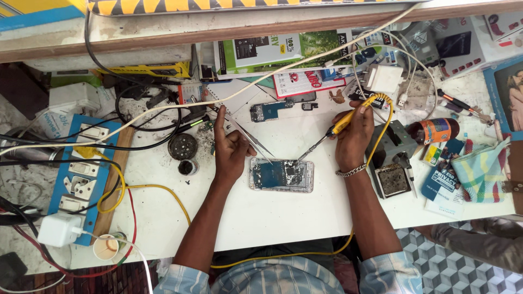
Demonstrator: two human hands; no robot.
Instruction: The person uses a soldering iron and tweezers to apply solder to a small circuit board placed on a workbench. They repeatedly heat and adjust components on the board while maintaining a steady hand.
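Soldering on the opened phone [281, 175].
Iron [333, 130] gripped by right hand [353, 139]; tweezers [248, 136] pinched by left hand [230, 152] at 10 o'clock; steady tip contact needed.

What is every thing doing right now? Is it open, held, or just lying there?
phone: back off, lying flat, insides showing
soldering iron: held in right hand, tip on the phone
tweezers: held in left hand, points at the phone
loose circuit board: lying apart on table
round tin: open

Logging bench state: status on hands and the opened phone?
Left hand holds tweezers; right hand holds soldering iron. Both tips over opened phone. Nothing in the way.
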